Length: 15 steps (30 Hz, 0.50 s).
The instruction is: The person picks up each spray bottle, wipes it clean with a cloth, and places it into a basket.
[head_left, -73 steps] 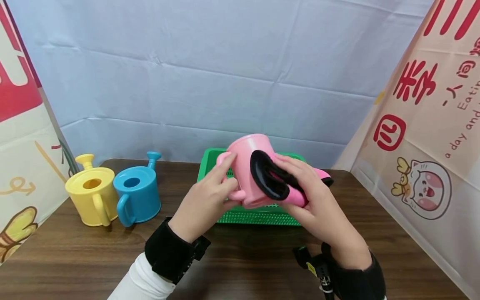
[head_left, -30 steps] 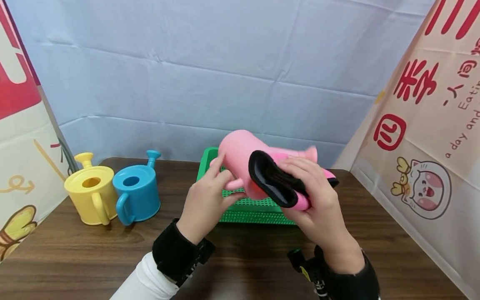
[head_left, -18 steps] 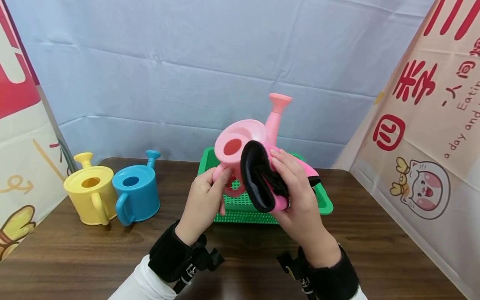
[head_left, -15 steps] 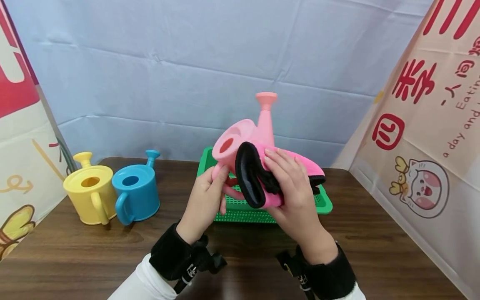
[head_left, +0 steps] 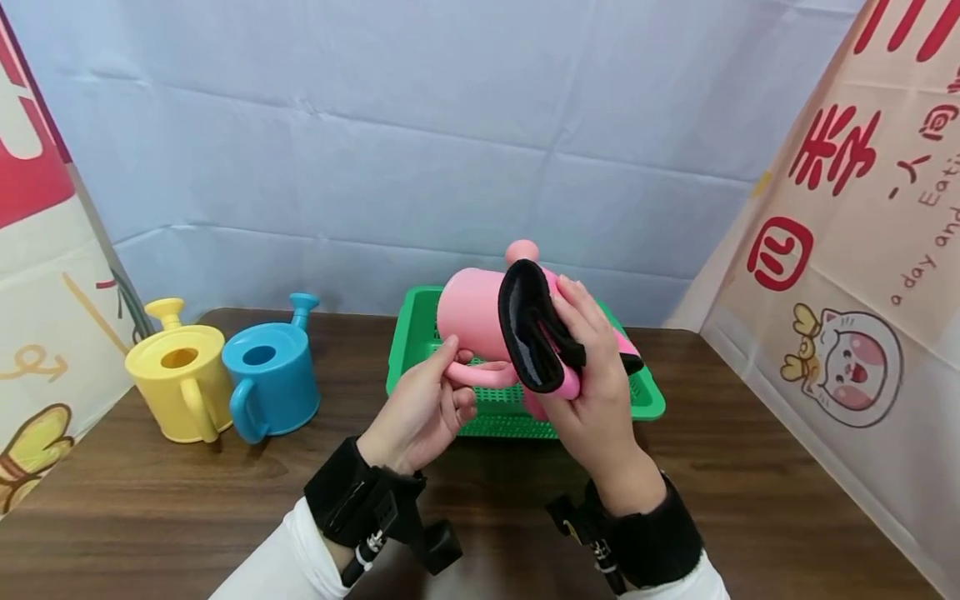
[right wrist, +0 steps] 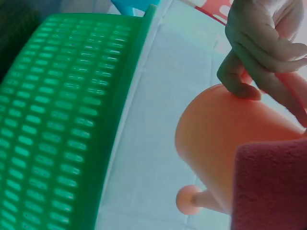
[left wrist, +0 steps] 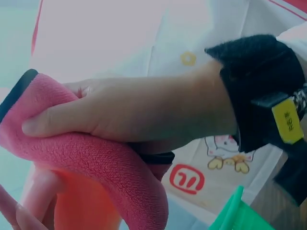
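Observation:
A pink watering can (head_left: 471, 312) is tipped on its side above the green basket, its round sprinkler head (head_left: 521, 252) pointing away. My left hand (head_left: 420, 408) pinches the can's handle (head_left: 483, 375); in the right wrist view its fingers (right wrist: 240, 84) lie at the can's upper edge. My right hand (head_left: 596, 392) grips a folded, fuzzy pink cloth (left wrist: 96, 158) with black edging, held against the can's side. The cloth hides part of the can. In the left wrist view the right thumb (left wrist: 53, 120) presses on the cloth.
The green perforated basket (head_left: 405, 342) stands on the wooden table (head_left: 262, 517) behind the hands. On the left, a yellow watering can (head_left: 161, 392) and a blue watering can (head_left: 288, 387) stand upright side by side. A pale cloth backdrop (head_left: 360, 167) hangs behind.
The pink watering can has been turned over several ways; its spout stood up half a second ago and now tips away. My left palm has rolled upward, and the cloth stays in my right hand.

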Motion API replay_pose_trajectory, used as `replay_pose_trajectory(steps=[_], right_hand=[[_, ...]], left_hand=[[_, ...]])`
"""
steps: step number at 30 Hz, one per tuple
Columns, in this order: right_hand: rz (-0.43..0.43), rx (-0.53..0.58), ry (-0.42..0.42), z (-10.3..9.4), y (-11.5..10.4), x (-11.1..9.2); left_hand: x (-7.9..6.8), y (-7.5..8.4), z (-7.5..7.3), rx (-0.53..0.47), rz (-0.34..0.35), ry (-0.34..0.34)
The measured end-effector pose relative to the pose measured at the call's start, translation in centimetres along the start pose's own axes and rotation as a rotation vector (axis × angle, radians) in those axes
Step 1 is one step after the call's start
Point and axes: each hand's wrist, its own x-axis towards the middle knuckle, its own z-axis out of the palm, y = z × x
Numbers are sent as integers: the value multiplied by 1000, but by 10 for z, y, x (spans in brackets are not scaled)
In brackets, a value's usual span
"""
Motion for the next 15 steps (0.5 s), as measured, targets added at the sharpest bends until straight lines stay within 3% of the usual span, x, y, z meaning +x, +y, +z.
replay_pose_trajectory(steps=[5,8,11,15], right_hand=[[-37,4,83,-6,0,5],[-16,12,130,-10,2,8],[51,-4,155,-15,3,8],[202,-47,147,-20,5,6]], left_hand=[[-4,-2,7,-29,22,-16],[-5,-4,10,-37,12,-21],[-6,-5,14,-42,2,3],[-6,-9,20,-68,-5,59]])
